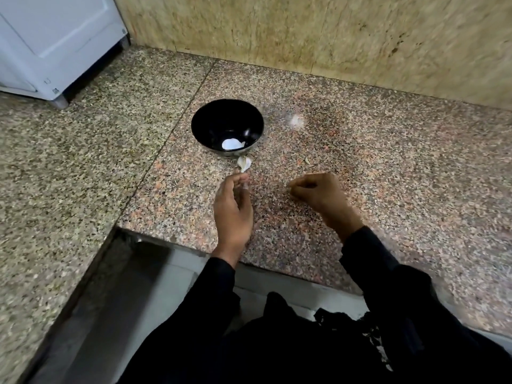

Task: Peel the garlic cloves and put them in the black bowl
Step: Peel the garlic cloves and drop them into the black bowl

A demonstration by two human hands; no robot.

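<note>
A black bowl (227, 126) stands on the speckled granite counter (360, 162). White peeled garlic (232, 144) lies at its bottom. Just in front of the bowl, my left hand (232, 212) pinches a pale garlic clove (244, 163) at its lower end, with the clove pointing up toward the bowl's rim. To the right, my right hand (321, 196) hovers over the counter with its fingers curled into a loose fist; nothing shows in it. A small scrap of garlic skin (307, 160) lies on the counter beyond the right hand.
A white appliance (52, 42) stands at the back left. A beige stone wall (304, 37) runs behind the counter. The counter's front edge (194, 252) drops to a dark gap at the lower left. My black sleeves fill the bottom.
</note>
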